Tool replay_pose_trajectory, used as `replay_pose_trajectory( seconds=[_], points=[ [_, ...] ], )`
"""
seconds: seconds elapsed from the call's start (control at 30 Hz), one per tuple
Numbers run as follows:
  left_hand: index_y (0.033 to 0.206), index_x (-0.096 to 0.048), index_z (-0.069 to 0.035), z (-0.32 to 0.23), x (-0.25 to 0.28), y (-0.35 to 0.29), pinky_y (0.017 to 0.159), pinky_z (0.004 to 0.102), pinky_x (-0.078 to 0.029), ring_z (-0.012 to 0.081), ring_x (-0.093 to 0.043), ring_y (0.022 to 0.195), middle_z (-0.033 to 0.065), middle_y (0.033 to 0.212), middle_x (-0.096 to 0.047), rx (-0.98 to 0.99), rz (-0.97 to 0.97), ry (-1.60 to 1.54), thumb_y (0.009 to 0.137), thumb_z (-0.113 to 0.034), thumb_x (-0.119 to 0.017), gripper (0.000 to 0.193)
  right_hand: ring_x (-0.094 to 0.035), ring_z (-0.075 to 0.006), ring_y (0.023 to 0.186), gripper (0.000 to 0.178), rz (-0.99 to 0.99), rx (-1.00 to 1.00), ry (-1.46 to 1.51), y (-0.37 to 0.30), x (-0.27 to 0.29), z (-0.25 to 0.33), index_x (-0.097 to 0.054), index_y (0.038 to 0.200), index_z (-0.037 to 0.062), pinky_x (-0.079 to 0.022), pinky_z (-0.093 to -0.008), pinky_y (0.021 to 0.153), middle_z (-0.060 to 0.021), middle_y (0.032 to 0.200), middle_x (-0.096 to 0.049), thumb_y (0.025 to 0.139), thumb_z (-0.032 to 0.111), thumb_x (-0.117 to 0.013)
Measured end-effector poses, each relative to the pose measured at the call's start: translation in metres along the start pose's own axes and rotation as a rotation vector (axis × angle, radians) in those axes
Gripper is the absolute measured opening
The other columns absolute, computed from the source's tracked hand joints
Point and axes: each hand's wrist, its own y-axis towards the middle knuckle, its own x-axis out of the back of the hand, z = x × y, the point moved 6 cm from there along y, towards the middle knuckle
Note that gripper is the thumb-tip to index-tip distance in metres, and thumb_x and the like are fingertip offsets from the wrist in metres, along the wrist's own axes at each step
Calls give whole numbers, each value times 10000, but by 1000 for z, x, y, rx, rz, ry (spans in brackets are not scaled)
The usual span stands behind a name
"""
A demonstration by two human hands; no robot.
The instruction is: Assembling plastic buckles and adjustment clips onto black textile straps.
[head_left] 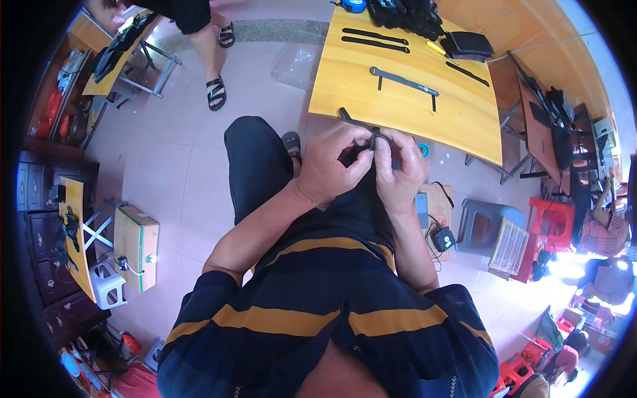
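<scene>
Close to the front edge of the yellow table (405, 126), my left hand (332, 162) and my right hand (401, 169) meet over my lap. Both are closed, with thumbs and fingertips pinching a narrow black strap (352, 119). One end of it sticks up past my left fingers; the rest is partly hidden by my hands. On the table beyond lies a dark grey strap (403, 81) with a thin black piece at each end. Farther back are two black straps, the upper one (375, 36) parallel to the lower one (375, 45). Another short black strap (468, 74) lies to the right.
At the table's back are a black heap (408, 16), a black flat case (468, 45), a yellow pen-like tool (436, 48) and a blue round thing (353, 6). A grey stool (488, 222) stands right, a cardboard box (136, 247) left. Another person's leg (208, 56) shows far left.
</scene>
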Motion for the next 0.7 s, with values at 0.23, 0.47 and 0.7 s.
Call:
replay_pose_trajectory(
  seconds=[0.23,0.47,0.7],
  points=[
    [968,-647,17,4,1,-1,743,259,-565,141,-708,782,86,865,-702,89,60,-83,775,19,-728,208,-690,-251,748,197,-11,95,-92,-2,-2,-2,-675,996,13,-541,-316,676,-126,891,-707,816,-31,-741],
    [947,-664,17,29,-8,-6,732,208,-532,42,-651,793,16,870,-699,499,185,-472,850,15,-700,103,-693,-262,758,196,10,131,-130,2,-1,6,-687,979,22,-543,-326,677,-131,876,-702,803,-45,-739],
    [912,-659,7,32,-7,-4,674,194,-515,31,-621,723,-6,802,-661,543,249,-428,839,20,-705,88,-689,-251,771,221,27,239,-156,5,-2,8,-699,987,50,-550,-333,680,-104,886,-690,792,-41,-747]
  ],
)
